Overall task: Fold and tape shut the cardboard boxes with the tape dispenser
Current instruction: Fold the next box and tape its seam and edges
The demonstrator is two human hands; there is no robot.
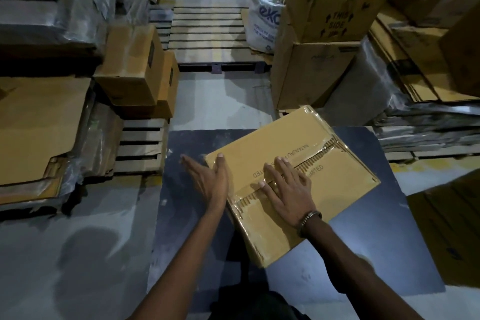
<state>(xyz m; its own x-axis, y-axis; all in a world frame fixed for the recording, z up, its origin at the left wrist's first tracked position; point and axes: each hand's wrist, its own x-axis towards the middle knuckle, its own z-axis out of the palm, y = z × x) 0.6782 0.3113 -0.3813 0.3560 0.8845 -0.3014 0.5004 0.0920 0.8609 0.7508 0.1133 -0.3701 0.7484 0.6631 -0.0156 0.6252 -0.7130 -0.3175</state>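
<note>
A closed brown cardboard box (pixel 335 171) lies turned at an angle on the dark table top (pixel 376 249). Clear tape runs along its centre seam and edges. My right hand (pixel 285 187) lies flat on the seam with straight fingers. My left hand (pixel 207 179) is against the box's left side, fingers straight, with the thumb resting on the top near the corner. No tape dispenser is in view.
Stacked boxes (pixel 135 65) stand at the left on a wooden pallet (pixel 140 148). Taller boxes (pixel 319 41) and a white bag (pixel 265 21) rise behind the table to the right. Flat cardboard sheets (pixel 39 122) lie far left, another pallet (pixel 207 34) straight ahead.
</note>
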